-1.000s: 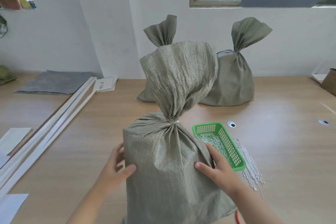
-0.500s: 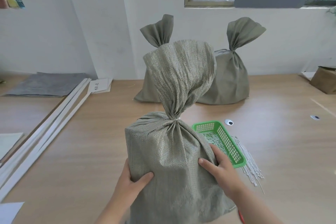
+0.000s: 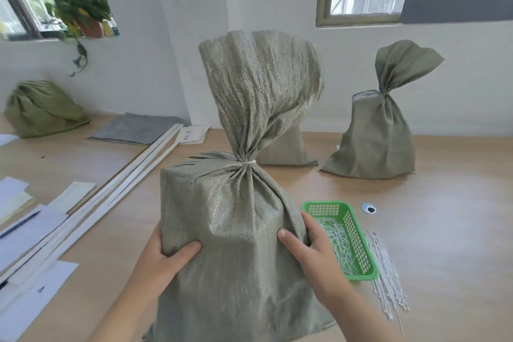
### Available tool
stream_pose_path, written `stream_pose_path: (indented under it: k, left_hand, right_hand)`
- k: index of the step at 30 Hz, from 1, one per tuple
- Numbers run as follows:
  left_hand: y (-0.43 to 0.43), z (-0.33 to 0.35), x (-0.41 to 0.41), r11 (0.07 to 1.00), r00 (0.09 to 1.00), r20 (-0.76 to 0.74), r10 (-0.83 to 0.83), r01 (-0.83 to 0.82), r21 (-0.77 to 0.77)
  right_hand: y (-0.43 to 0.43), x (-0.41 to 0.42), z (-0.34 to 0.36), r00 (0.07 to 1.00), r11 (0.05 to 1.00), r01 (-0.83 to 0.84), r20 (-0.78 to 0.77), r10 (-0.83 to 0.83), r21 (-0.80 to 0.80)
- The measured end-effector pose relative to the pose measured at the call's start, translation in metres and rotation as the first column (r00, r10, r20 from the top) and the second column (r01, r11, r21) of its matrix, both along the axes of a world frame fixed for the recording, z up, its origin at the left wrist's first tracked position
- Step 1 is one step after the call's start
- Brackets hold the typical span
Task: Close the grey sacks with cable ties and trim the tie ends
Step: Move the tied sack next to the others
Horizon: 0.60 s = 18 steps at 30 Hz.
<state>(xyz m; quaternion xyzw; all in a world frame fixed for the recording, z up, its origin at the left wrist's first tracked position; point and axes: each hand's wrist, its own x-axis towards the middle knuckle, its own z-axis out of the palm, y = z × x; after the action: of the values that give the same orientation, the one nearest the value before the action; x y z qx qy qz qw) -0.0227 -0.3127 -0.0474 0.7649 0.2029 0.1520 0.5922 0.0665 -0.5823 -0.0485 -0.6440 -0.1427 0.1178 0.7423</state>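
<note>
The near sack (image 3: 236, 230) is seen upright at the near edge of the surface (image 3: 444, 230), between both hands. Its neck is gathered and cinched by a white cable tie (image 3: 251, 162); the mouth fans out above the tie. No long tail is seen on the tie from this side. The left hand (image 3: 163, 255) is clamped on the sack's left side: the thumb is pressed flat on the front face and the fingers are wrapped round the corner, out of sight. The right hand (image 3: 311, 247) is clamped on the right side in the same way, thumb on the front, fingers curled round the fabric. Just beside the right hand a green basket (image 3: 358, 244) is noted, with cut tie ends (image 3: 333, 241) lying in it. A bundle of loose cable ties (image 3: 388, 286) lies on the surface touching the basket's right wall. Behind the near sack a second sack (image 3: 286, 147) is partly hidden; its neck cannot be seen. A third sack (image 3: 377, 141) stands well apart to the right, near the wall, with its neck pinched shut. A greener sack (image 3: 41, 111) lies at far left.
</note>
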Motion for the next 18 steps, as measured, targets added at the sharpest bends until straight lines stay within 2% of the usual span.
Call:
stream_pose_path:
  k: [6,12,18]
  left_hand:
    - [-0.038,0.051,0.023,0.999,0.996,0.082,-0.031,0.028,0.041]
    - [-0.088,0.081,0.069,0.986,0.976,0.143,-0.164,0.163,0.017]
    - [-0.17,0.097,0.11,0.967,0.953,0.162,-0.254,0.251,0.042]
  right_hand:
    - [-0.04,0.019,0.056,0.999,0.998,-0.014,0.031,0.012,0.056]
    - [-0.091,0.037,0.09,0.99,0.992,0.115,0.079,-0.12,0.06]
    - [-0.177,0.048,0.105,0.971,0.972,0.219,0.076,-0.226,0.089]
